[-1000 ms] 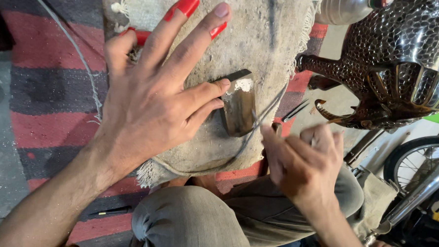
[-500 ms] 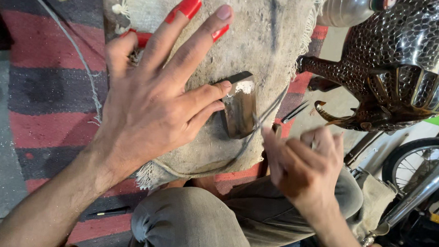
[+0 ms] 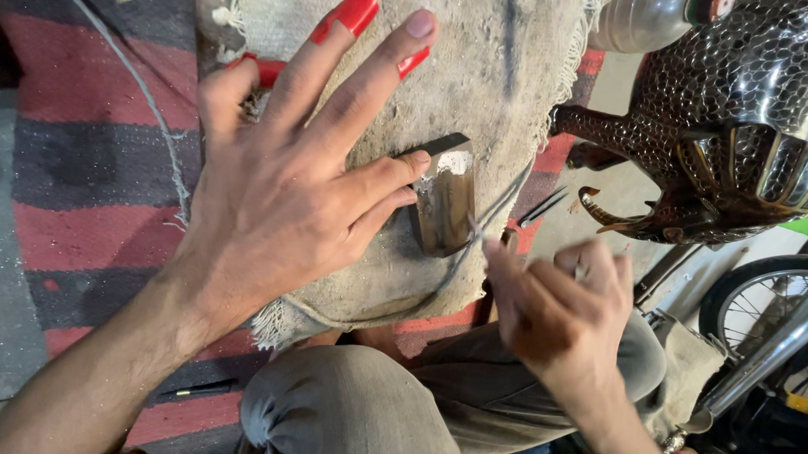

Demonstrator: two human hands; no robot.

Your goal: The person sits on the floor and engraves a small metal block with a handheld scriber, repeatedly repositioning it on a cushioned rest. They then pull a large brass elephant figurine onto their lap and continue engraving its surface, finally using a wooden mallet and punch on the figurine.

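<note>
My left hand point(image 3: 288, 186) lies spread on a worn beige cloth point(image 3: 483, 85), its ring and little fingertips pressing the left edge of a small dark flat piece point(image 3: 446, 206) with a pale patch at its top end. My right hand point(image 3: 559, 311) is closed around a thin pointed tool point(image 3: 476, 230) whose tip meets the piece's right edge. A red-handled tool point(image 3: 354, 11) lies under my left fingers, mostly hidden. My knee in grey trousers point(image 3: 350, 415) is just below the cloth.
A dark animal figure covered in shiny inlay scales point(image 3: 727, 114) stands at the right. A red and dark striped rug point(image 3: 79, 186) lies under the cloth. A wheel and metal tubes point(image 3: 772, 334) are at lower right, and a thin wire point(image 3: 146, 107) crosses the rug.
My right hand has shifted slightly, keeping the tool tip at the piece's right edge. The left hand stays pressed in place.
</note>
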